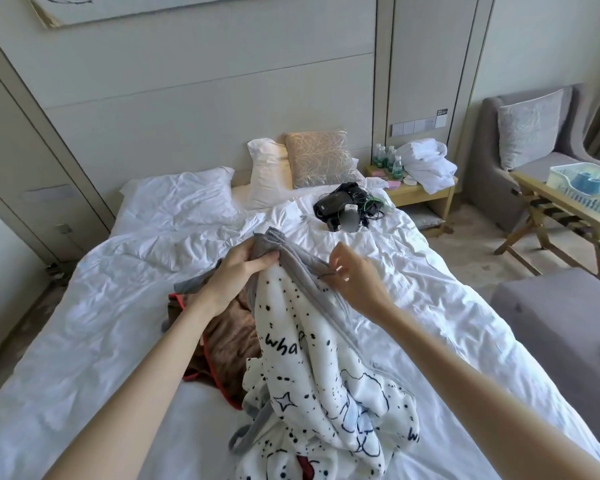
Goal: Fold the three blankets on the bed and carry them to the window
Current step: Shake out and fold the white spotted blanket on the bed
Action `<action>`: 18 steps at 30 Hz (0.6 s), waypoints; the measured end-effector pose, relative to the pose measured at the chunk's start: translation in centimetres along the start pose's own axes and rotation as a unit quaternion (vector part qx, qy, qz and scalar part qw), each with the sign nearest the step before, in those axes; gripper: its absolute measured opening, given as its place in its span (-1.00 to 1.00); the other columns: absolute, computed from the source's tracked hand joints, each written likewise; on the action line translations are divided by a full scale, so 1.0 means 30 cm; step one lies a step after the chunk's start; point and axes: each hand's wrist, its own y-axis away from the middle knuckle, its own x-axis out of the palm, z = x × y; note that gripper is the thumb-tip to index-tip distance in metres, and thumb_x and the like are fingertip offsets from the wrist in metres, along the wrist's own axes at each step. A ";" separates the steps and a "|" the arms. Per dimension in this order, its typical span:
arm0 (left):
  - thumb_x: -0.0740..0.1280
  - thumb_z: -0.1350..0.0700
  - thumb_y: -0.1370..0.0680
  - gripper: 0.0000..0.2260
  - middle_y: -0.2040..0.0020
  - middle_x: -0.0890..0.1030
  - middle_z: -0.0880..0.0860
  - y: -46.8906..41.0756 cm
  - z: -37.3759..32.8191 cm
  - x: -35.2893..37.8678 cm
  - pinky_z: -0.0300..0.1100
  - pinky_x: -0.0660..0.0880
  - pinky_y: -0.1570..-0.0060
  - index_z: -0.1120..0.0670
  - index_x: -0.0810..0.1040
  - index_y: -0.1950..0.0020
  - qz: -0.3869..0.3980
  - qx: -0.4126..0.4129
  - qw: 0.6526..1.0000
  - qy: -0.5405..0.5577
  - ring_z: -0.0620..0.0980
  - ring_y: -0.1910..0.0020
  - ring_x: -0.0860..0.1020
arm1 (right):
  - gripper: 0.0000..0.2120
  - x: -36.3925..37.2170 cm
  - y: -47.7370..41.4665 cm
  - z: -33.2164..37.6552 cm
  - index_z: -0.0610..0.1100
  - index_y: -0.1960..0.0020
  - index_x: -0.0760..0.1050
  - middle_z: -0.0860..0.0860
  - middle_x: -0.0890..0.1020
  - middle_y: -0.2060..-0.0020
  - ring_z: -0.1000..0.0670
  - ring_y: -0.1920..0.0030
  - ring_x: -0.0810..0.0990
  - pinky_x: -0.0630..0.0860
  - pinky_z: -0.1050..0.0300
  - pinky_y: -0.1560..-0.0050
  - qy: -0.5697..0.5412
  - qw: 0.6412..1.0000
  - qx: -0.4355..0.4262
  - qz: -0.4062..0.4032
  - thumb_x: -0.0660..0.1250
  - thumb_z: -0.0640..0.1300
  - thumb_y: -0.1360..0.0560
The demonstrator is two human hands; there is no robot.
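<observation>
As the left hand (pixel 243 268) grips it, the white blanket (pixel 326 358) hangs below.

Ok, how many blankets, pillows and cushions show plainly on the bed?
Blankets: 2, the star-print blanket and the brown blanket under it.
Pillows: 2 white pillows, one flat, one upright.
Cushions: 1 beige patterned cushion.
Total: 5. No third blanket shows plainly.
</observation>
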 end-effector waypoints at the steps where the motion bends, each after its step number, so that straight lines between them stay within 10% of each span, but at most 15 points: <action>1: 0.43 -0.02 -0.49 -0.81 -0.09 0.69 0.02 -0.003 0.003 -0.001 -0.19 0.54 -0.06 -0.05 0.64 -0.08 -0.004 0.004 1.000 0.004 0.01 -0.11 0.64 | -0.75 0.012 0.006 0.000 -0.07 0.14 0.38 0.05 0.62 0.25 0.01 0.27 0.62 0.46 0.27 0.34 0.029 0.998 -0.035 -0.031 0.43 -0.31 -0.45; 9: 0.40 0.05 -0.53 -0.89 -0.06 0.70 -0.01 -0.016 0.004 -0.014 -0.31 0.56 0.05 -0.09 0.66 -0.03 -0.039 0.021 0.999 0.029 -0.04 -0.07 0.65 | -0.91 0.076 0.034 -0.008 -0.23 0.11 0.49 -0.06 0.65 0.18 -0.05 0.34 0.60 0.59 0.03 0.37 0.065 0.988 -0.119 -0.080 0.30 -0.38 -0.52; 12: 0.39 0.07 -0.55 -0.89 -0.06 0.70 -0.01 -0.024 0.003 -0.021 -0.29 0.57 0.01 -0.09 0.67 -0.02 -0.044 0.024 0.998 0.031 -0.04 -0.07 0.65 | -0.89 0.083 0.026 -0.007 -0.22 0.04 0.58 -0.02 0.67 0.11 0.07 0.25 0.58 0.50 0.26 0.19 -0.065 0.997 -0.040 0.006 0.30 -0.20 -0.55; 15: 0.38 0.09 -0.55 -0.90 -0.06 0.70 0.01 -0.038 0.008 -0.033 -0.22 0.58 -0.06 -0.04 0.66 -0.04 -0.053 0.021 0.998 0.031 -0.02 -0.08 0.65 | -0.44 0.072 0.022 -0.014 -0.35 0.15 0.52 -0.16 0.55 0.30 0.00 0.32 0.41 0.34 0.19 0.19 -0.247 0.955 0.075 0.146 0.25 0.20 -0.46; 18: 0.37 0.11 -0.56 -0.87 -0.05 0.70 -0.01 -0.048 0.016 -0.039 -0.31 0.55 0.04 0.03 0.62 -0.10 -0.070 0.031 0.997 0.028 -0.06 -0.06 0.65 | -0.74 0.082 0.021 -0.034 -0.05 0.26 0.51 0.13 0.50 0.42 0.14 0.41 0.38 0.33 0.39 0.30 -0.210 0.946 0.056 0.241 0.38 0.11 -0.46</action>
